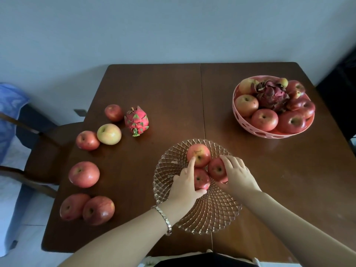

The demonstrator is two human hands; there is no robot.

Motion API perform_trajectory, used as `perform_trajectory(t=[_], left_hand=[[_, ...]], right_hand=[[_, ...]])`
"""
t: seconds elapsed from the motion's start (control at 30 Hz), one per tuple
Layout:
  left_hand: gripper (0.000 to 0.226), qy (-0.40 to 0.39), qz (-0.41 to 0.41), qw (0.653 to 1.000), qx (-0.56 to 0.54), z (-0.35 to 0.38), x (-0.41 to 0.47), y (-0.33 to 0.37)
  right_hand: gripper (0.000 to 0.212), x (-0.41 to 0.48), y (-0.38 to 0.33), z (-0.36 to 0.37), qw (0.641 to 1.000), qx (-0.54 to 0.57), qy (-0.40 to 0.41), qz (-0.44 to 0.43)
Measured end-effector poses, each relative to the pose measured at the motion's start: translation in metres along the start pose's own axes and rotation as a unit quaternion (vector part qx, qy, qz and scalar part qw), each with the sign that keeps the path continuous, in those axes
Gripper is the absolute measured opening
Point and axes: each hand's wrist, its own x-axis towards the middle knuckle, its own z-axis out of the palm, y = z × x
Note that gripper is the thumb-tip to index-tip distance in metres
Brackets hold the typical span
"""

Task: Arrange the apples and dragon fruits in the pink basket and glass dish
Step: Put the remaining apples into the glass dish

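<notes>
While both hands worked inside the glass dish (210,214) at the near middle of the table (163,89), three apples sat clustered in its far half, touching one another. The left hand (185,186) held the near apple (201,179) between thumb and curled fingers, with its index finger stretched straight out to rest on the far apple (198,154). The right hand (238,175) had its fingers curled over the right apple (216,169), the thumb against that apple's near side. The pink basket (269,134) stood at the far right, well apart from the dish, heaped with apples around a dark dragon fruit (272,97), and it looked full. The coming move seemed to turn on the loose apples (108,134) and the bright pink dragon fruit (136,121), which all lay on the left side of the table, left of the dish. The left hand was therefore the nearer one, though it would first have to let go of what it held. A big red apple (84,174) lay almost straight left of the dish. The pink dragon fruit lay farther off to the far left, its long axis running roughly near to far, with a green-tipped end pointing toward the near edge.
</notes>
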Motion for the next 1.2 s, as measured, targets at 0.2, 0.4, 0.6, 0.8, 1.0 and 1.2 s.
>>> perform_trajectory(t=[0.2, 0.4, 0.6, 0.8, 1.0, 1.2], left_hand=[[0.101, 0.001, 0.035, 0.999, 0.021, -0.023, -0.014, -0.005], [0.077, 0.049, -0.106, 0.955, 0.272, -0.082, -0.043, -0.083], [0.066, -0.110, -0.226, 0.874, 0.417, -0.081, -0.063, -0.145], [0.049, -0.027, -0.261, 0.950, 0.168, -0.097, -0.064, -0.118], [0.012, -0.034, -0.283, 0.857, -0.430, -0.107, -0.047, -0.004], [0.041, -0.128, -0.239, 0.856, -0.439, -0.063, -0.044, 0.046]], right_hand=[[0.096, -0.001, -0.017, -0.010, 0.999, -0.004, -0.049, 0.015], [0.062, -0.008, -0.043, -0.026, 0.996, 0.074, 0.001, -0.056], [0.045, -0.012, -0.065, -0.018, 0.990, 0.104, -0.012, -0.090], [0.036, -0.027, -0.063, -0.016, 0.983, 0.142, 0.011, -0.115], [0.073, -0.043, -0.080, -0.035, 0.953, 0.240, -0.039, -0.179], [0.076, -0.049, -0.053, -0.033, 0.957, 0.278, 0.005, -0.079]])
